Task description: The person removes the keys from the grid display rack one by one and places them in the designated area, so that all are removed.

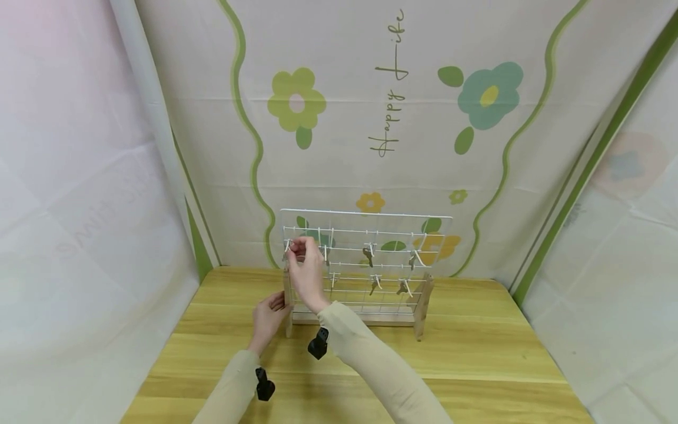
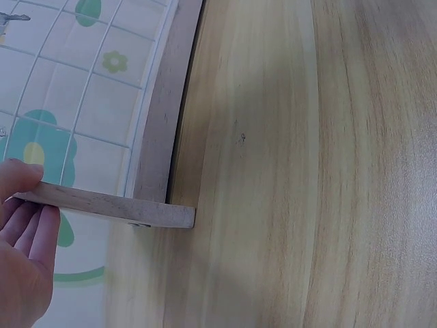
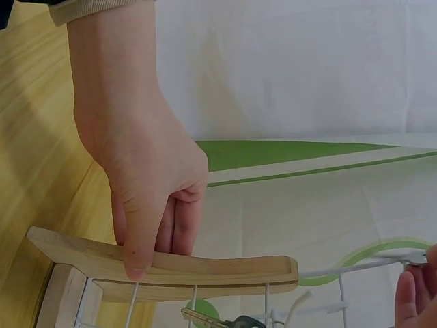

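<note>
A white wire grid rack (image 1: 365, 214) stands upright between wooden side posts (image 1: 422, 309). Several keys (image 1: 368, 254) hang from its white hooks. My left hand (image 1: 270, 321) grips the left wooden post (image 2: 102, 203), thumb on one side and fingers on the other. Higher up, my right hand (image 1: 308, 274) is at the grid's upper left corner, by a hook. Its fingertips pinch a small silvery piece, seemingly a key (image 3: 415, 258), mostly hidden by the fingers. Below that spot in the right wrist view, another key (image 3: 212, 319) hangs close to the post.
The rack stands on a wood-grain table (image 1: 466, 365), near its back edge. Behind it hangs a pale cloth (image 1: 339, 159) printed with flowers and lettering. Further cloth walls rise at the left and right. A wooden bar (image 1: 360, 320) joins the posts low down.
</note>
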`<state>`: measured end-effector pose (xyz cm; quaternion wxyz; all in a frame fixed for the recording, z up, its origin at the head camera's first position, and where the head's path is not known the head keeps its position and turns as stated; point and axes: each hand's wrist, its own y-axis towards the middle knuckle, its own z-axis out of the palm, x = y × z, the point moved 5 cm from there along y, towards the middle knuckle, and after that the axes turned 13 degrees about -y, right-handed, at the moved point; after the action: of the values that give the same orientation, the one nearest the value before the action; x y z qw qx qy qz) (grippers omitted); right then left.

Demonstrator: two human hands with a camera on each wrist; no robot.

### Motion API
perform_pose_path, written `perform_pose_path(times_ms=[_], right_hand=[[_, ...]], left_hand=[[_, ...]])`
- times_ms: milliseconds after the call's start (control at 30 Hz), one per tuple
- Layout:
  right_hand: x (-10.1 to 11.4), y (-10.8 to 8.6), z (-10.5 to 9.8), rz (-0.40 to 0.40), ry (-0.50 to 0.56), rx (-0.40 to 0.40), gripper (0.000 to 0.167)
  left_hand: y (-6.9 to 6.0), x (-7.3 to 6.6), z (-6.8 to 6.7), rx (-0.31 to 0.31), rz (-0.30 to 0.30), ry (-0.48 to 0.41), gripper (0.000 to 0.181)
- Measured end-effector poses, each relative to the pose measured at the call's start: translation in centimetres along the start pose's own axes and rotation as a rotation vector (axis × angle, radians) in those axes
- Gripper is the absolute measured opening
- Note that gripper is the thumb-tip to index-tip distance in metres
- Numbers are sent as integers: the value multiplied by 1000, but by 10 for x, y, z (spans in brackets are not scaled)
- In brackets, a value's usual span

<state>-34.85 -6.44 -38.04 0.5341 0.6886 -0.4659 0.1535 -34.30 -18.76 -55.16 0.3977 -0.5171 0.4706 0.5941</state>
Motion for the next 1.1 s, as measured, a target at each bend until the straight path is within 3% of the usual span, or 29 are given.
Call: perform_pose_path(times_ms=[600,1100], right_hand=[[4,-10,-10,6,5,33,17],[9,-16,-19,30,88,85,7]], left_hand=[[1,3,1,-11,-3,9,44],[2,5,0,-17,-35,12,46]])
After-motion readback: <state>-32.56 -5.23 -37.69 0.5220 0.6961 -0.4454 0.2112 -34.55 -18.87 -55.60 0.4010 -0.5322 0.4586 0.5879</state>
